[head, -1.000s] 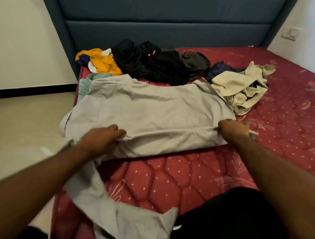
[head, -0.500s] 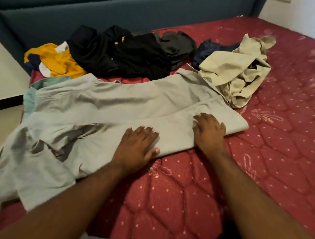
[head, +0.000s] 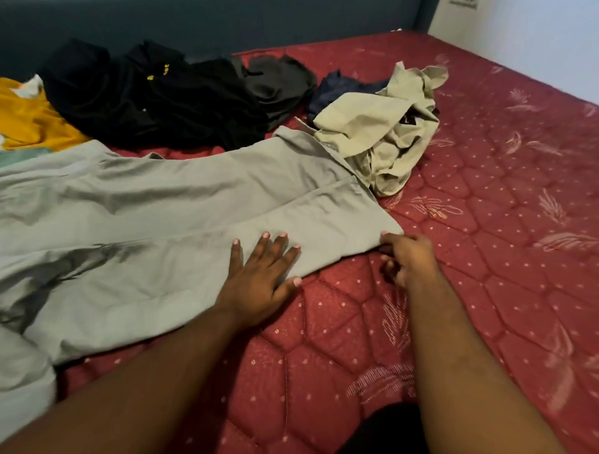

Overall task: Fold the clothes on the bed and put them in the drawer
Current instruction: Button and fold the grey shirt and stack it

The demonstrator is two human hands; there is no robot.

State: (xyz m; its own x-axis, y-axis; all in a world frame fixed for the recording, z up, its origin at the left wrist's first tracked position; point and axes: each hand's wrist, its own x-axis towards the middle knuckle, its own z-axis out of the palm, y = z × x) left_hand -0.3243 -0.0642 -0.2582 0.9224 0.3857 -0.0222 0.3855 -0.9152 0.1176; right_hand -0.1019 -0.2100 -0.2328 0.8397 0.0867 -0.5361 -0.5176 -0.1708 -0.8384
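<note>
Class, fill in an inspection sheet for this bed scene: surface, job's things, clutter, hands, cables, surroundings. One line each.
Surface: red quilted mattress, bare on the right.
Job's things: grey garment spread flat, near edge folded over; unfolded beige garment, black clothes, yellow garment and navy garment behind it.
Clutter: nothing seen.
Hands: left hand flat, fingers spread, pressing the grey garment; right hand pinching its right corner.
Cables: nothing seen.
Surroundings: dark blue headboard; white wall with a socket plate at top right; no drawer in view.
</note>
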